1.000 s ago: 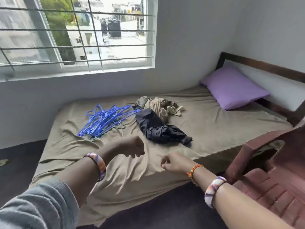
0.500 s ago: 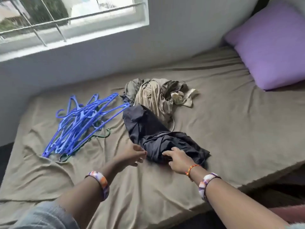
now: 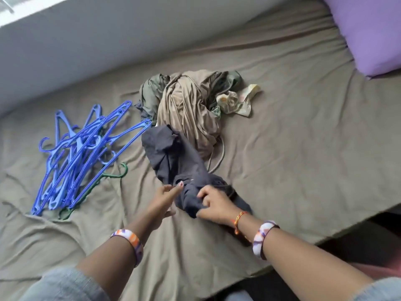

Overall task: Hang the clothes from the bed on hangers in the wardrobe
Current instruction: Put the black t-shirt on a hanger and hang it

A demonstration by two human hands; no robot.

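Note:
A crumpled dark navy garment (image 3: pixel 171 157) lies on the bed (image 3: pixel 293 148), stretching toward me. My right hand (image 3: pixel 213 203) grips its near end with curled fingers. My left hand (image 3: pixel 165 197) reaches to the garment's left edge, fingers extended and touching the fabric. Behind it sits a heap of beige and olive clothes (image 3: pixel 191 105) with a pale patterned piece (image 3: pixel 236 98) at its right. A tangle of blue hangers (image 3: pixel 80 157), with one green hanger (image 3: pixel 95 183) underneath, lies to the left. The wardrobe is out of view.
A purple pillow (image 3: pixel 368 31) rests at the bed's far right. The white wall (image 3: pixel 108 40) runs along the far side of the bed. The bed's near edge drops to dark floor (image 3: pixel 358 235) at lower right.
I have leaned in over the bed. My right hand has closed on the navy garment's near end, and my left hand has reached its left edge.

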